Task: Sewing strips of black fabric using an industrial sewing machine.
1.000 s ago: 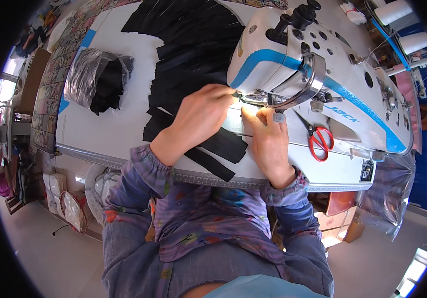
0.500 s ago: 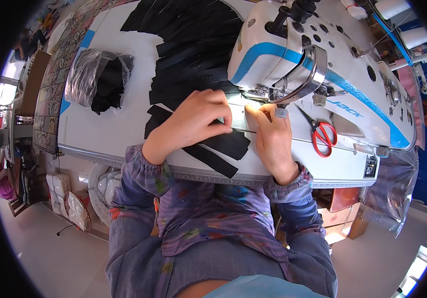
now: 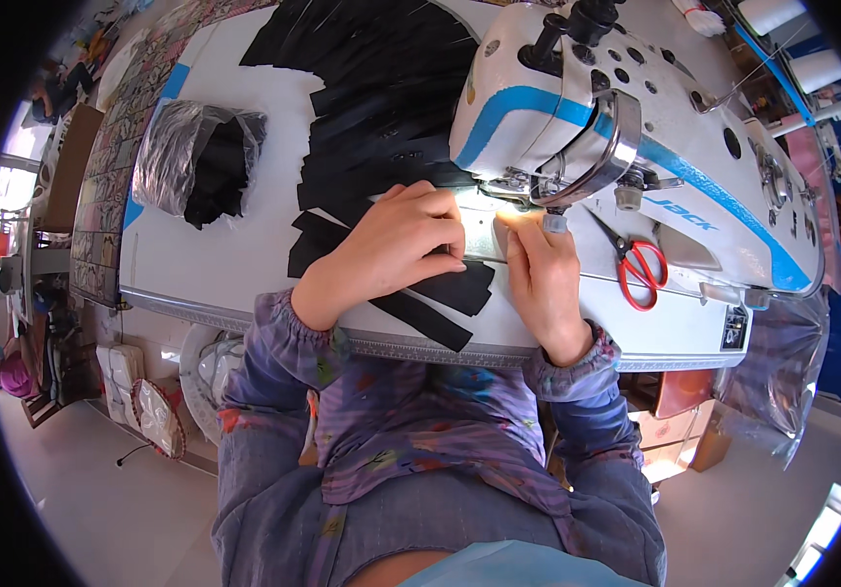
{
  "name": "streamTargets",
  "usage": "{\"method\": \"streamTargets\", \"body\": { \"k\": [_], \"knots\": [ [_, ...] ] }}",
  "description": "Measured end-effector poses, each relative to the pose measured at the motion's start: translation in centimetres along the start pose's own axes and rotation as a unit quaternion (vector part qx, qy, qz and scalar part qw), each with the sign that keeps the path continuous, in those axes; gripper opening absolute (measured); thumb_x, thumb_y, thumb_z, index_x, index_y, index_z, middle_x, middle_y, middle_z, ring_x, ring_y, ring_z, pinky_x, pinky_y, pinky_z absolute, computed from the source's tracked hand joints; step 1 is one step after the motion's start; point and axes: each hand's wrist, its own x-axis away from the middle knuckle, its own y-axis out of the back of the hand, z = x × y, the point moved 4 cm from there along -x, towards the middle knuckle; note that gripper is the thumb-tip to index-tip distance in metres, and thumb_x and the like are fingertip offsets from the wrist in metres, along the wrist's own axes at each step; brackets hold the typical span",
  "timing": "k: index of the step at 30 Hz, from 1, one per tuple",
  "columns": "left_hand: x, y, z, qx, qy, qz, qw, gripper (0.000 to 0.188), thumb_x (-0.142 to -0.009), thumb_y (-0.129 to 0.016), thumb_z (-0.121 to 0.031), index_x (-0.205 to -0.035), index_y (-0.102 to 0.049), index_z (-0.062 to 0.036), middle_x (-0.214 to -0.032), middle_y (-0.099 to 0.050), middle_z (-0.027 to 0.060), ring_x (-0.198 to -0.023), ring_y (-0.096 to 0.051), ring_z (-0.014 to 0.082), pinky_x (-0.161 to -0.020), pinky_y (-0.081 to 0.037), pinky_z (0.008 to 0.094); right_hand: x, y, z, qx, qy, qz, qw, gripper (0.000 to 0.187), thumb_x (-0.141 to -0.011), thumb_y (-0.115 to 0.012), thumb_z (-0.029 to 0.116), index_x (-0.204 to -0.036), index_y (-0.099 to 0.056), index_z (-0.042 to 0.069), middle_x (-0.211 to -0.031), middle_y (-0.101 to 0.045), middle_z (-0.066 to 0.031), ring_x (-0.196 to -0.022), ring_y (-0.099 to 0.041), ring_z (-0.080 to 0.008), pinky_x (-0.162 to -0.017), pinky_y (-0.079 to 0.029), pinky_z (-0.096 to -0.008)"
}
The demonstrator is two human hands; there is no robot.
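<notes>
My left hand [image 3: 401, 243] lies palm down on black fabric strips [image 3: 448, 293] on the white sewing table [image 3: 215, 259], fingers pressing the cloth toward the needle area. My right hand [image 3: 541, 269] rests beside it, its fingertips on the cloth right under the presser foot [image 3: 538, 203] of the white and blue sewing machine [image 3: 626, 117]. A lamp lights the spot between the two hands. A large heap of black strips [image 3: 371, 88] spreads behind my left hand.
Red-handled scissors [image 3: 636, 266] lie on the machine bed to the right of my right hand. A clear plastic bag holding black cloth [image 3: 195, 161] sits at the table's left. Thread cones [image 3: 772, 20] stand at the far right. Bags and boxes sit on the floor at left.
The view has shifted slightly. Both hands stay on the black cloth at the presser foot, my left hand edging a little toward the machine.
</notes>
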Motion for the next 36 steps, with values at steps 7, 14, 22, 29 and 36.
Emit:
{"method": "streamTargets", "body": {
  "k": [7, 14, 22, 29, 36],
  "knots": [
    [0.0, 1.0, 0.4, -0.015, 0.012, -0.077, 0.997, 0.019, -0.085, -0.088, -0.025, -0.090, -0.074, -0.0137, -0.099, -0.066, 0.0015, -0.099, -0.065, 0.0266, -0.088, -0.050, 0.0424, 0.2, -0.3, -0.1, 0.001, -0.008, 0.013, 1.000, 0.023, -0.102, -0.063, -0.001, -0.121, -0.075, 0.003, -0.099, -0.068, -0.0218, -0.088, -0.064, -0.0428, -0.076, -0.051, -0.0500],
    [0.4, -1.3, -1.3, -0.108, -0.004, -0.004, 0.994, 0.031, -0.084, -0.089, -0.031, -0.100, -0.066, -0.0165, -0.108, -0.061, 0.0005, -0.112, -0.061, 0.0258, -0.093, -0.048, 0.0406, 0.5, -0.2, -0.6, 0.022, -0.012, 0.018, 1.000, 0.023, -0.103, -0.061, -0.001, -0.121, -0.075, 0.003, -0.101, -0.069, -0.0183, -0.087, -0.065, -0.0409, -0.076, -0.051, -0.0473],
    [1.4, 6.6, -0.4, 0.028, 0.048, -0.225, 0.973, 0.020, -0.094, -0.082, -0.013, -0.110, -0.074, -0.0045, -0.103, -0.069, 0.0096, -0.093, -0.071, 0.0286, -0.081, -0.056, 0.0387, 0.4, 0.1, -0.5, 0.005, -0.037, 0.026, 0.999, 0.020, -0.101, -0.066, 0.001, -0.120, -0.075, 0.001, -0.100, -0.070, -0.0178, -0.090, -0.067, -0.0384, -0.080, -0.053, -0.0439],
    [7.8, 8.1, -2.5, -0.019, 0.174, -0.215, 0.961, 0.006, -0.096, -0.078, -0.006, -0.102, -0.078, -0.0047, -0.094, -0.072, 0.0079, -0.086, -0.069, 0.0263, -0.074, -0.053, 0.0361, 0.2, 0.8, 3.2, 0.003, 0.054, 0.058, 0.997, 0.031, -0.081, -0.092, 0.014, -0.107, -0.078, 0.005, -0.105, -0.069, -0.0112, -0.098, -0.066, -0.0307, -0.084, -0.052, -0.0415],
    [10.1, 4.2, -3.3, -0.053, 0.185, -0.243, 0.951, 0.008, -0.096, -0.077, -0.008, -0.103, -0.080, -0.0067, -0.093, -0.074, 0.0091, -0.085, -0.069, 0.0290, -0.076, -0.054, 0.0388, 1.4, -0.8, 0.3, -0.111, -0.089, 0.084, 0.986, 0.025, -0.081, -0.092, 0.013, -0.099, -0.076, 0.005, -0.098, -0.067, -0.0084, -0.091, -0.064, -0.0305, -0.081, -0.051, -0.0419]
  ]
}}
